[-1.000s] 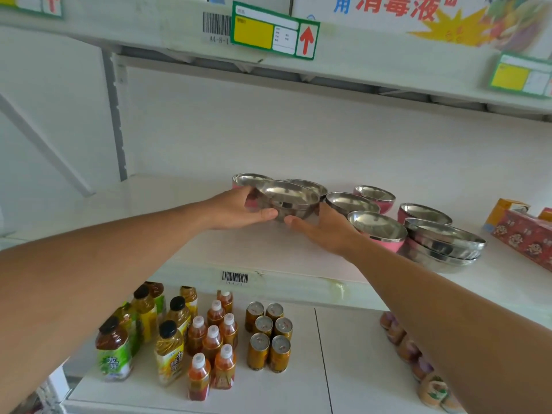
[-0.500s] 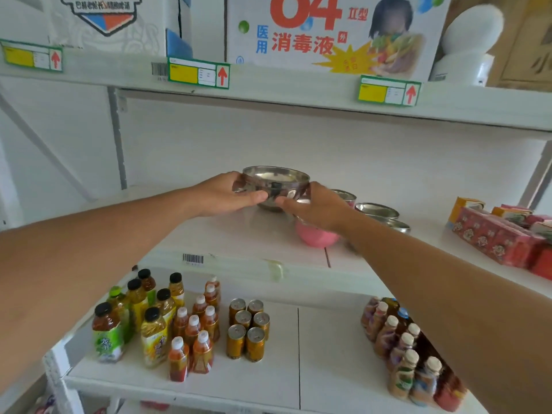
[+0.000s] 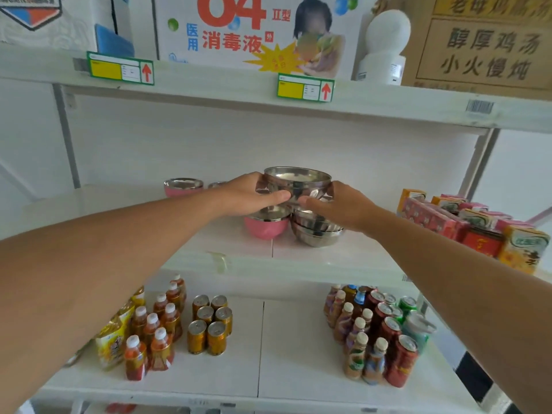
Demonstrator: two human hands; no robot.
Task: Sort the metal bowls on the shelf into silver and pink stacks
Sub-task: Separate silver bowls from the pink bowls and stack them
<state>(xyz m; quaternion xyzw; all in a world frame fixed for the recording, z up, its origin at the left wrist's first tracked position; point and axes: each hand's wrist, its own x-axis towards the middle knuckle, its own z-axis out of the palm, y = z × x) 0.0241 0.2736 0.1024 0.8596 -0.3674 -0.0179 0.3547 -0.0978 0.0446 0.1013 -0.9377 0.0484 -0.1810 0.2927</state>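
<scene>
A silver bowl [image 3: 298, 182] is held up over the middle shelf [image 3: 298, 258], gripped between my left hand [image 3: 254, 194] and my right hand [image 3: 337, 204], one on each side. Right under it a stack of silver bowls [image 3: 316, 231] stands on the shelf. A pink bowl [image 3: 265, 225] sits just left of that stack. Another pink bowl [image 3: 182, 187] stands further left at the back, with a small bowl rim [image 3: 216, 184] showing beside it behind my left wrist.
Red and yellow drink cartons [image 3: 478, 228] crowd the right end of the middle shelf. The lower shelf carries bottles [image 3: 152, 333] and cans [image 3: 209, 324] at left and more bottles [image 3: 376, 333] at right. The upper shelf edge [image 3: 268, 94] hangs close overhead.
Both hands have lifted the silver bowl and carried it rightward, now over the silver stack. The view has pulled back and tilted up.
</scene>
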